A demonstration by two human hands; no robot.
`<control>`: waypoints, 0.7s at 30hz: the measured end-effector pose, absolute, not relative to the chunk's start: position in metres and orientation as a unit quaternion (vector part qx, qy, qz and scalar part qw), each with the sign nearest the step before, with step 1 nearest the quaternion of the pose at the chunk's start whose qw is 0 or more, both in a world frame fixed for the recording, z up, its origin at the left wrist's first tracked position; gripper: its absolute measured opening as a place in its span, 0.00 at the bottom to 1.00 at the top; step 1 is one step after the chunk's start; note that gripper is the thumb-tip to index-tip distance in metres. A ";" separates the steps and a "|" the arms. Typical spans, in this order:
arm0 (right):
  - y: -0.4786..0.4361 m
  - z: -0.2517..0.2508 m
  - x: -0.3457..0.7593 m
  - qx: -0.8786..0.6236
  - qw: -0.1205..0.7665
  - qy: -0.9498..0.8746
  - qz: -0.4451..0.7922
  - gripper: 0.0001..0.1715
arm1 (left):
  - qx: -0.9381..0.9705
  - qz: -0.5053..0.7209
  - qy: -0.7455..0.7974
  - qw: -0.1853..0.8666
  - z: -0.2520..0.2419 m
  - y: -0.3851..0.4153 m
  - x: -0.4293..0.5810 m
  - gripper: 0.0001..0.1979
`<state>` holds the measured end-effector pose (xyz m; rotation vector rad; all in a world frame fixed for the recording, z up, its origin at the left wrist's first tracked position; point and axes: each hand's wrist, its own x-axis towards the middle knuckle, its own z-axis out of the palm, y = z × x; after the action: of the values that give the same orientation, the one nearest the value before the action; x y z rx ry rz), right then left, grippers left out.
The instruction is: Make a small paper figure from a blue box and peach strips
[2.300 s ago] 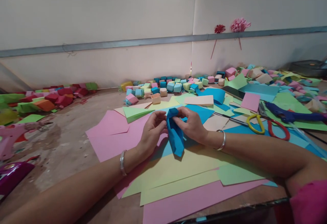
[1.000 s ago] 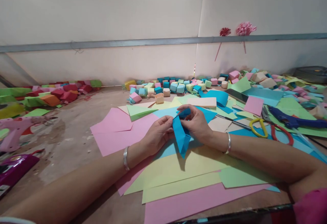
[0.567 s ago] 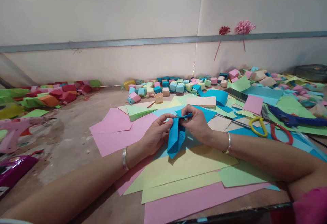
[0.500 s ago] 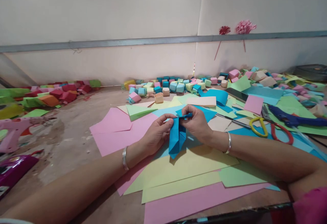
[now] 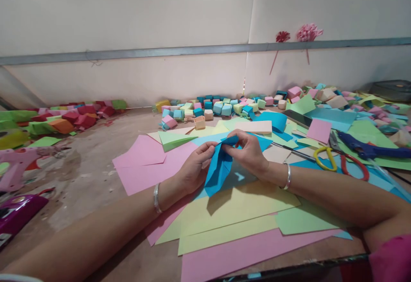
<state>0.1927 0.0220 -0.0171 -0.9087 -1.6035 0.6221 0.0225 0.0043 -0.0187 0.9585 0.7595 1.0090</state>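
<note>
A piece of folded blue paper (image 5: 218,175) hangs between my hands, creased and partly opened out toward its lower end. My left hand (image 5: 196,167) pinches its left upper edge between thumb and fingers. At the top right corner, my right hand (image 5: 246,150) grips the same paper with thumb and forefinger. Under both hands lie overlapping coloured sheets, among them a yellow sheet (image 5: 250,205) and a pink sheet (image 5: 138,179). The paper's shadow falls on the yellow sheet.
Scissors with yellow and red handles (image 5: 325,160) and a blue glue gun (image 5: 369,145) lie at right. A pink glue gun (image 5: 16,166) and a magenta tool (image 5: 22,213) are at left. Small paper boxes (image 5: 208,105) line the wall; red and green ones (image 5: 85,119) sit left.
The blue paper has swung down and left at its lower end and spread wider. My right hand has turned slightly at the upper corner; my left hand has barely moved.
</note>
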 end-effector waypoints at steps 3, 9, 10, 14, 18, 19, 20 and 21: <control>0.022 -0.018 0.192 -0.409 0.522 -0.689 0.292 0.07 | 0.476 0.463 0.354 0.658 -0.013 0.001 0.023 0.15; 0.018 -0.019 0.191 -0.415 0.464 -0.720 0.308 0.04 | 0.734 0.437 0.436 0.282 -0.003 -0.012 0.022 0.06; 0.017 -0.019 0.191 -0.412 0.464 -0.725 0.299 0.05 | 0.753 0.427 0.434 0.251 -0.004 -0.013 0.022 0.05; 0.014 -0.017 0.191 -0.404 0.454 -0.750 0.260 0.08 | 0.776 0.408 0.430 0.216 -0.007 -0.014 0.022 0.07; 0.010 -0.014 0.191 -0.394 0.422 -0.787 0.216 0.09 | 0.786 0.404 0.434 0.178 -0.007 -0.014 0.022 0.10; 0.009 -0.014 0.191 -0.391 0.414 -0.797 0.201 0.10 | 0.786 0.404 0.435 0.172 -0.007 -0.014 0.021 0.10; 0.009 -0.014 0.191 -0.389 0.407 -0.805 0.185 0.10 | 0.786 0.404 0.437 0.167 -0.007 -0.013 0.021 0.10; 0.008 -0.014 0.191 -0.389 0.399 -0.813 0.170 0.11 | 0.785 0.404 0.439 0.164 -0.007 -0.013 0.021 0.10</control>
<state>0.1909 0.0082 -0.0141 -0.9851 -2.0566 0.4302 0.0209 -0.0132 -0.0070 2.2383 1.2524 1.1521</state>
